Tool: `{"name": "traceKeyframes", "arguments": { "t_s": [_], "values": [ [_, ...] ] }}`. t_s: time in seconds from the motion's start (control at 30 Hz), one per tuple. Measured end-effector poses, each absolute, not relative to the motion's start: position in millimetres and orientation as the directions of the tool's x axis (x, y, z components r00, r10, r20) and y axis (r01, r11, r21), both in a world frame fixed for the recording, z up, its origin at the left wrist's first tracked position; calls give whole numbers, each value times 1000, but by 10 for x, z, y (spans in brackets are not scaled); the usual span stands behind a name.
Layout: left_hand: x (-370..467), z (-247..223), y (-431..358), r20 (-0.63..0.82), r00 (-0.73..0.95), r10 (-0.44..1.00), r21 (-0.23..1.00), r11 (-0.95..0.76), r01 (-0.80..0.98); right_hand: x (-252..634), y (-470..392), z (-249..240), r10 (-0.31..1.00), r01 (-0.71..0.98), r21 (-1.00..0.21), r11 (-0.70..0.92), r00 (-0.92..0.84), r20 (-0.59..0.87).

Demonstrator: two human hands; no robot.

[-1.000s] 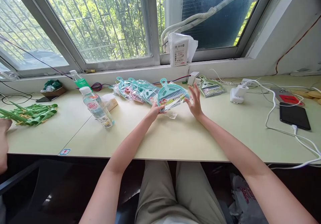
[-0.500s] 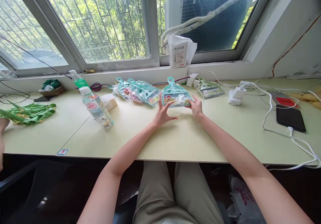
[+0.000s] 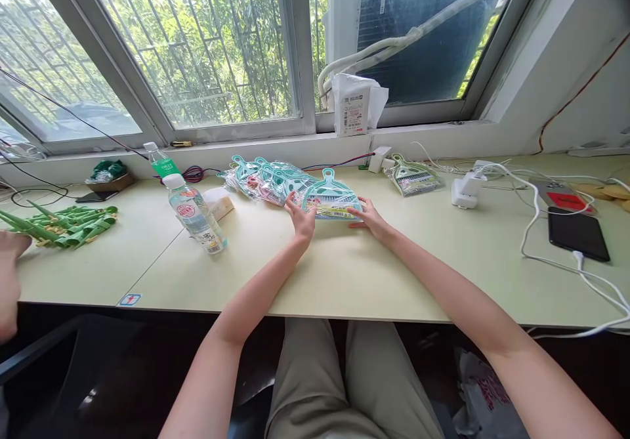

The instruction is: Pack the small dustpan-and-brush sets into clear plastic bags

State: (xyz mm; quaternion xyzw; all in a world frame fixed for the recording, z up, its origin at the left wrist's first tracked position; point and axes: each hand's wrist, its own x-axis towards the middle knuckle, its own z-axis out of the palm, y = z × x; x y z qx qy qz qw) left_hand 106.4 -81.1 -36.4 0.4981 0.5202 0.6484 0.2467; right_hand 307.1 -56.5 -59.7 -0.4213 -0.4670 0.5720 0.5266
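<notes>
A teal mini dustpan-and-brush set in a clear bag (image 3: 329, 199) lies flat on the pale green table (image 3: 344, 268), at the right end of a row of like packs (image 3: 266, 180). My left hand (image 3: 300, 216) grips its left edge. My right hand (image 3: 367, 216) rests on its lower right edge, fingers pressing the pack down. Another single pack (image 3: 413, 175) lies farther right, apart from both hands.
A water bottle (image 3: 194, 216) stands left of the packs, a second bottle (image 3: 160, 159) behind it. Green plastic pieces (image 3: 63, 224) lie far left beside another person's hand (image 3: 10, 275). A charger (image 3: 465, 191), white cables (image 3: 541, 229) and a black phone (image 3: 578, 232) sit on the right.
The pack was held up tilted in my left hand, then passed between hands. It now lies flat at the end of the row with both hands on it.
</notes>
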Motion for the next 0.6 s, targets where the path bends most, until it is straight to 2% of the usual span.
{"name": "traceKeyframes", "arguments": {
  "t_s": [0.13,0.27,0.33,0.4,0.47,0.53,0.6],
  "values": [
    [1141,-384,-837,453,-291,843,890,-410,198,3121,-501,-640,1000,-163,-987,-7,17,-10],
    [1202,-346,-900,515,-250,820,853,-463,239,3295,-352,-470,992,-173,-979,110,-41,119],
    [1179,-325,-916,603,-235,763,786,-517,340,3407,-183,-277,975,-154,-969,195,-76,208],
    [1118,-323,-908,714,-225,663,664,-538,519,3478,62,-72,947,-129,-953,275,-133,291],
    [1040,-348,-880,808,-160,568,489,-493,720,3451,337,62,918,-98,-945,313,-225,327],
    [969,-395,-835,846,55,531,242,-473,848,3281,570,62,892,-16,-946,325,-326,312],
    [916,-453,-773,761,364,537,-30,-532,847,2974,717,-65,883,144,-924,355,-375,281]
  ]
}}
